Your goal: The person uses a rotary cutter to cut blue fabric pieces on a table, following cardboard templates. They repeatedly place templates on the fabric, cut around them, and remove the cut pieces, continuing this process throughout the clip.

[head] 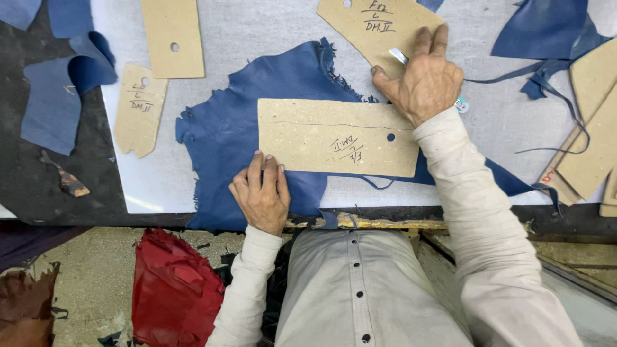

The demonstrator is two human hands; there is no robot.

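A rectangular cardboard pattern lies flat on a piece of blue leather spread over the white cutting board. My left hand presses its fingertips on the pattern's near left edge. At the pattern's far right corner, my right hand grips a small cutting knife whose metal blade sticks out past the thumb. The hand also rests over another tan pattern lying behind.
More cardboard patterns lie on the board at left and stacked at the right edge. Blue leather scraps and thin offcut strips lie around. A red leather pile sits on the floor.
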